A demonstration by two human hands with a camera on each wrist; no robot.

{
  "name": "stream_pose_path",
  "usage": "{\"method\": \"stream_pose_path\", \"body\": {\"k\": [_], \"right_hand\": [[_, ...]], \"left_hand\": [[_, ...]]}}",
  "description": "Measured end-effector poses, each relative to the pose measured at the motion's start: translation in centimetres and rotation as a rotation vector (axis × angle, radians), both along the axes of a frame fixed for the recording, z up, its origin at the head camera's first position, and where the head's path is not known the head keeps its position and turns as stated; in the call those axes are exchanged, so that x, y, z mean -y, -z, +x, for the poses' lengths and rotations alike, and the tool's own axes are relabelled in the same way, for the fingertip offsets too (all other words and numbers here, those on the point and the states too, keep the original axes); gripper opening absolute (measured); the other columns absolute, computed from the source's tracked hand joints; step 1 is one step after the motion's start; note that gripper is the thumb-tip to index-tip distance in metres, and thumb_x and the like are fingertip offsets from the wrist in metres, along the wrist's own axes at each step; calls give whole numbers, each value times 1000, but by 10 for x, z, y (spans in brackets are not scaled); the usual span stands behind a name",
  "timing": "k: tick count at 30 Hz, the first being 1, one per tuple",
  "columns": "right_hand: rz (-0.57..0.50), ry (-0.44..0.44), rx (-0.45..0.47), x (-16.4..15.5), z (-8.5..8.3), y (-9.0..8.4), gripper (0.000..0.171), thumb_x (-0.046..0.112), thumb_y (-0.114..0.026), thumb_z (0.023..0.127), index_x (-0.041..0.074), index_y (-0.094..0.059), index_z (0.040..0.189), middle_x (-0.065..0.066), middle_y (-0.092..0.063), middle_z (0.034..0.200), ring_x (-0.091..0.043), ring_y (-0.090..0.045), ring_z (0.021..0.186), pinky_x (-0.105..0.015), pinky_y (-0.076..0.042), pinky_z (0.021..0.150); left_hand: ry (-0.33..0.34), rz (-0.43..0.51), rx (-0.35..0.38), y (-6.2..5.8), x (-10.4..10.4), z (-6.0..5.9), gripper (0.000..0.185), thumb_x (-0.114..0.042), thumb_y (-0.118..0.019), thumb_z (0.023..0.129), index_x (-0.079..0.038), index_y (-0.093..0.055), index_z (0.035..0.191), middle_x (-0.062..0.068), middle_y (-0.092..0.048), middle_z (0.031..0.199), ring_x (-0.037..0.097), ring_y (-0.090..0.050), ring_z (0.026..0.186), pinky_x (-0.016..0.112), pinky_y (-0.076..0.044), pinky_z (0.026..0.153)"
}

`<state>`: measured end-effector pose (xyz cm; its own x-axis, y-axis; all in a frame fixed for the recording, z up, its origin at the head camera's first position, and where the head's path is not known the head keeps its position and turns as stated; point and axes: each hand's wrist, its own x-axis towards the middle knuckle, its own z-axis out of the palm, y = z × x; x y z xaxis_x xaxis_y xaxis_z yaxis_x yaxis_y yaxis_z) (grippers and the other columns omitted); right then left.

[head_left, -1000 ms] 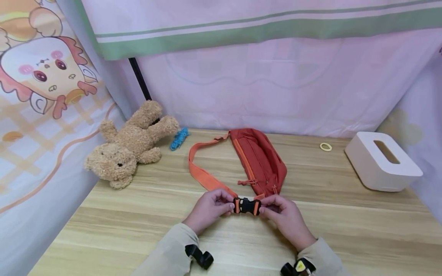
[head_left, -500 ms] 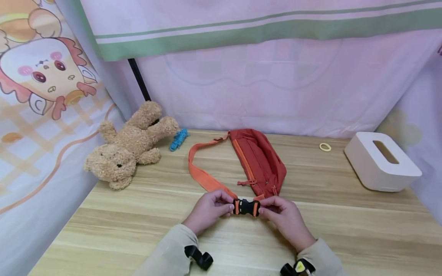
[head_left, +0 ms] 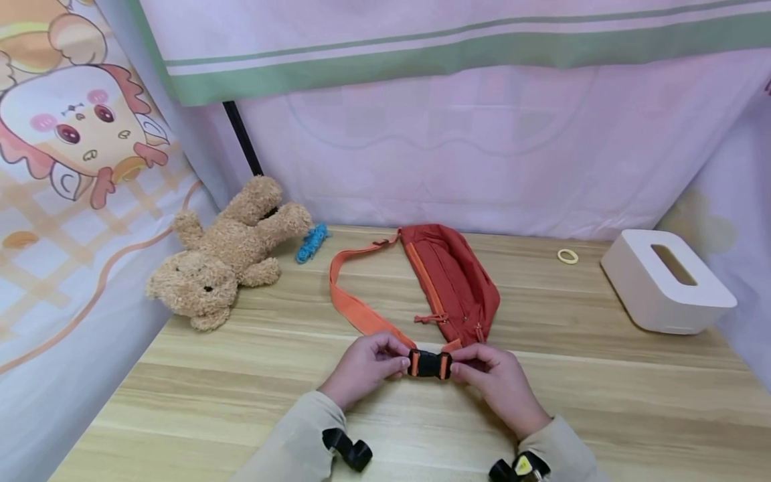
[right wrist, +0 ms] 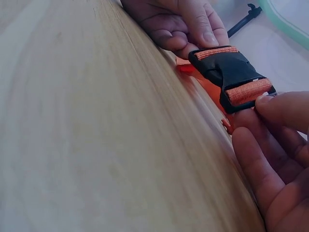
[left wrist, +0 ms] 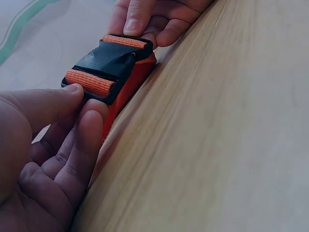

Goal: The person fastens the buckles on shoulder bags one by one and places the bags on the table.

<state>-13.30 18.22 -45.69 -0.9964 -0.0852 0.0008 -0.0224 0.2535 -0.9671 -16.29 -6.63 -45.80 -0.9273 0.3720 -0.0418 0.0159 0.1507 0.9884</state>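
Note:
A black side-release buckle with orange webbing at both ends is held between the two hands, its halves fitted together. My left hand pinches its left end between thumb and fingers. On the opposite end, the right hand has the same thumb-and-finger pinch. Both wrist views show the buckle tilted close above the tabletop. Behind it lies a red waist pack, its orange strap looping out to the left and running to the buckle.
A tan teddy bear lies at the left, beside a blue bundle of cord. Toward the back right are a pale yellow ring and a white tissue box. Fabric curtains border the wooden table.
The buckle's two halves have come together; the pale gaps seen between them earlier no longer show. Both hands stay in nearly the same place, their ends slightly closer.

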Motion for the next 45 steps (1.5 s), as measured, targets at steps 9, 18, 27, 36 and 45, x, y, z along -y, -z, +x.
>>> {"method": "stream_pose_path", "body": {"k": [9,18,27,36,45], "right_hand": [[-28,-34,-17,0,-1,-4,15,9,-80,85,6,-73,98,-11,-71,109,-17,-67,94,-27,-57,78],[-26,-30,-11,1,-2,-4,15,8,-80,85,6,-73,98,-11,-71,109,-17,-67,94,-26,-57,78],[-2,16,46,5,-1,-2,14,8,-80,85,9,-74,97,-6,-72,107,-16,-66,97,-25,-57,79],[52,11,16,3,2,-2,14,13,-80,86,11,-75,99,-3,-72,109,-15,-66,94,-24,-56,79],[154,-41,-68,1,5,-9,12,16,-78,88,16,-75,100,0,-73,106,-12,-67,90,-25,-56,78]], "left_hand": [[7,-18,-25,-4,-1,-1,6,-4,-73,91,-4,-70,96,4,-70,90,13,-64,75,24,-56,66],[9,-64,-65,-7,1,0,7,-6,-73,91,-7,-70,97,4,-71,99,13,-65,81,23,-54,68],[5,-154,-73,-5,4,1,10,-12,-75,91,-11,-70,98,0,-70,97,15,-64,85,24,-54,71],[26,-237,-109,-4,3,0,5,-21,-73,94,-18,-70,96,-5,-68,93,12,-60,77,25,-52,64],[46,-258,-92,-9,3,2,5,-26,-71,96,-21,-69,95,-6,-67,90,13,-60,75,28,-53,62]]}}
